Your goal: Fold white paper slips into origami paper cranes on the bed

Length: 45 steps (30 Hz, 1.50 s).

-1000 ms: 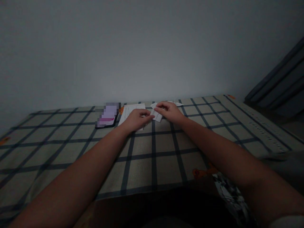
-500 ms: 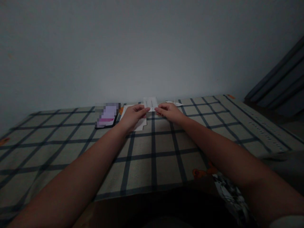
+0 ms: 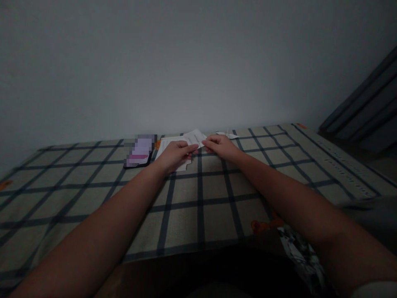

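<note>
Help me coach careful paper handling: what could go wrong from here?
The left hand and right hand both pinch the near end of the printed paper slip, so pulling apart might crease or tear it. In this view, the left hand also overlaps loose white paper on the checked cloth, which it could drag aside.

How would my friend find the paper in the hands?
Start at the checked cloth and look to its far side, near the grey wall. There, between the left hand and right hand, is a small white printed sheet. Unlike the papers by the left hand and the white scrap beyond the right, it's being held.
</note>
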### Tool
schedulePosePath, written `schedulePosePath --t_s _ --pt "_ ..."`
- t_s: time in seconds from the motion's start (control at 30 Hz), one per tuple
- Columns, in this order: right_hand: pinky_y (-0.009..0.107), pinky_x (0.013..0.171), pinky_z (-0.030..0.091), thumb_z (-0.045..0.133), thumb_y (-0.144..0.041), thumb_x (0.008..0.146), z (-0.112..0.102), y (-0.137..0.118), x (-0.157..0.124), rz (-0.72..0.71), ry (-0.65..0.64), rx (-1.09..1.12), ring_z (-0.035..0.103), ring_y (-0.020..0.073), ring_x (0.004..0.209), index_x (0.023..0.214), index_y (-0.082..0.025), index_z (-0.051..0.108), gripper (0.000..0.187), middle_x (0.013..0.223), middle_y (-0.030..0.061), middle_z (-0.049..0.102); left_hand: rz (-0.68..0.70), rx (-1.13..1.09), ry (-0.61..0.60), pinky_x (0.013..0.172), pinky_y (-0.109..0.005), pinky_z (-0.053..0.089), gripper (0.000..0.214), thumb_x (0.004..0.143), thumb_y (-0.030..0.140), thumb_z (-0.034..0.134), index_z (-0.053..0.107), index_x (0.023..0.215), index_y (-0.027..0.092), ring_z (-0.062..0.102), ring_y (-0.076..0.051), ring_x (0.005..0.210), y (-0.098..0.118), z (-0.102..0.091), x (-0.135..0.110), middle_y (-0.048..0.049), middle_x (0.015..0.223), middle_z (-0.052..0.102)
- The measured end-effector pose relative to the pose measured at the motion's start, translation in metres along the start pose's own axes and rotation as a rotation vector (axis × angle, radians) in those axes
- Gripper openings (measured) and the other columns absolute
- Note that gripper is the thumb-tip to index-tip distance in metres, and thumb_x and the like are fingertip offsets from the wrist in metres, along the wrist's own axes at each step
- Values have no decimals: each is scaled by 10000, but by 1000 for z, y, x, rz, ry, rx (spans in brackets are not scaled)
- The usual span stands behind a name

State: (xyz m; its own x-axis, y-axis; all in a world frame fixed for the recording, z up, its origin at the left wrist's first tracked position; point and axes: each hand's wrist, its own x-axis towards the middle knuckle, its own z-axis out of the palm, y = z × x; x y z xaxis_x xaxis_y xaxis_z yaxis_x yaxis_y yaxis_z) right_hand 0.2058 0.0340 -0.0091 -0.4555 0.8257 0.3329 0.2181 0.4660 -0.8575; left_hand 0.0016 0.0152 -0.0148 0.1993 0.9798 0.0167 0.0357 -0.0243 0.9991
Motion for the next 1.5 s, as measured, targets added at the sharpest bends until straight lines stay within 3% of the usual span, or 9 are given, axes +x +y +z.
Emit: schedulePosePath --t_s 0.23,0.63,0.8,0.9,1.07,1.17,1.27,1.4,1.5 --pt "254 653 480 635 -380 821 1 4 1 15 28 169 565 106 651 879 -157 663 232 743 11 637 -4 -189 -24 499 -200 358 274 663 369 835 707 715 132 485 -63 531 0 -1 2 -27 658 645" --pt "241 598 422 652 -417 804 1 3 1 -35 41 121 521 96 616 853 -140 680 282 692 -6 594 -176 -358 -45 483 -131 408 127 852 171 677 707 748 105 518 -34 495 8 3 -2 -41 640 660" --pt "245 591 395 622 -434 820 -2 1 0 -40 24 57 502 102 618 828 -145 685 296 655 -12 569 -223 -401 -45 506 -131 435 119 863 139 651 689 752 117 537 -40 503 12 3 -3 -40 636 657" --pt "247 580 381 604 -414 824 1 4 1 -51 38 61 481 101 598 833 -149 666 273 648 -19 551 -174 -306 -33 474 -150 403 147 818 209 716 684 706 119 511 -44 488 8 3 -2 -35 622 645" --pt "249 587 367 544 -395 866 9 5 1 -130 176 -60 474 107 610 807 -165 619 249 668 -17 547 7 -69 26 412 -204 285 295 725 412 786 708 668 133 432 -65 448 2 6 -2 -5 516 562" --pt "260 615 371 512 -392 895 13 1 -1 -200 243 -158 491 121 643 754 -168 602 280 665 -5 547 34 -60 59 436 -216 299 296 696 421 799 710 674 140 426 -66 455 6 9 -5 -5 538 583" --pt "260 609 380 487 -371 903 17 -2 -1 -164 281 -121 491 123 630 716 -178 577 283 649 -5 536 49 -54 68 481 -226 347 286 670 403 815 713 692 137 454 -70 484 12 10 -6 -23 598 636" --pt "243 588 421 492 -363 892 17 2 2 -32 174 137 503 108 591 707 -186 547 262 647 -13 532 83 -39 55 502 -231 360 293 671 408 814 711 711 137 474 -73 507 11 5 -3 -34 655 666" --pt "238 563 432 499 -373 887 11 5 3 28 61 206 511 106 586 732 -183 559 252 681 -3 562 90 -40 66 488 -230 342 289 663 399 817 696 704 140 476 -71 504 7 -1 1 -33 673 669"
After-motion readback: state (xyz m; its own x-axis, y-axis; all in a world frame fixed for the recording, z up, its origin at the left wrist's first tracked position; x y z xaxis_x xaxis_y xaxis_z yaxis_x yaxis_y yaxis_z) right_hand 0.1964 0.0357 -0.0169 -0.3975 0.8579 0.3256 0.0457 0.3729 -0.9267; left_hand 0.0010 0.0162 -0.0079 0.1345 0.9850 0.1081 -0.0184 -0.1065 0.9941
